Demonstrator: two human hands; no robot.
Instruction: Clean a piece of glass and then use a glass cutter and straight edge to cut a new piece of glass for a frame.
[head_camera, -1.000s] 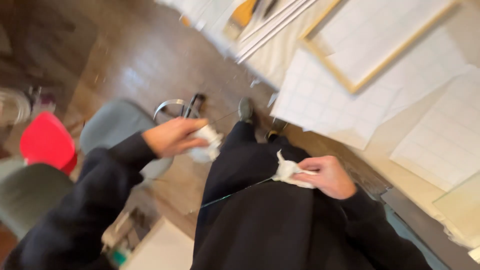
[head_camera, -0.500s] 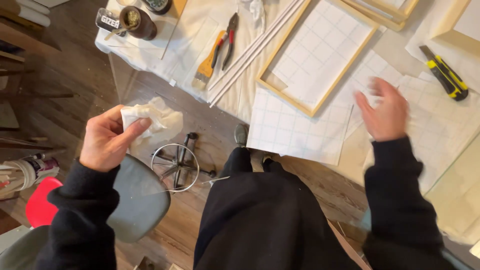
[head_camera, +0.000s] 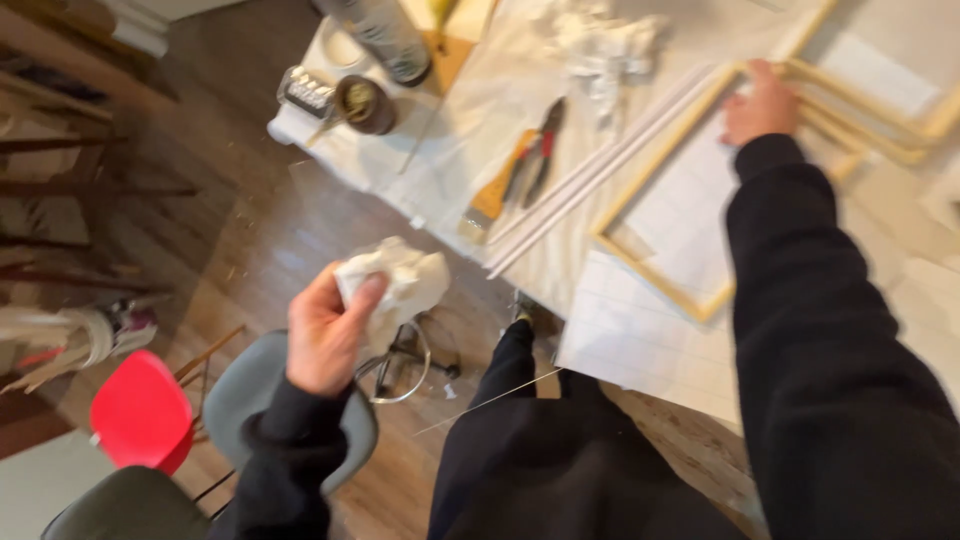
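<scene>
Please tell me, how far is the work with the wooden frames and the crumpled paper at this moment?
Looks done: gridded white sheets lie cut beside a wooden frame that already has a sheet in it. In hand: the left hand grips a crumpled white wad; the right hand rests on the frame's top edge. Left: more frames wait stacked, and the pliers lie unused.

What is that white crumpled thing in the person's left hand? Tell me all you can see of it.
The crumpled white wad looks like soft paper or thin cloth, bunched into an uneven lump with folds and creases. The left hand pinches it from below and the side, thumb pressed on its lower edge. It is held in the air over the wooden floor, beside the table's edge, touching nothing else.
</scene>
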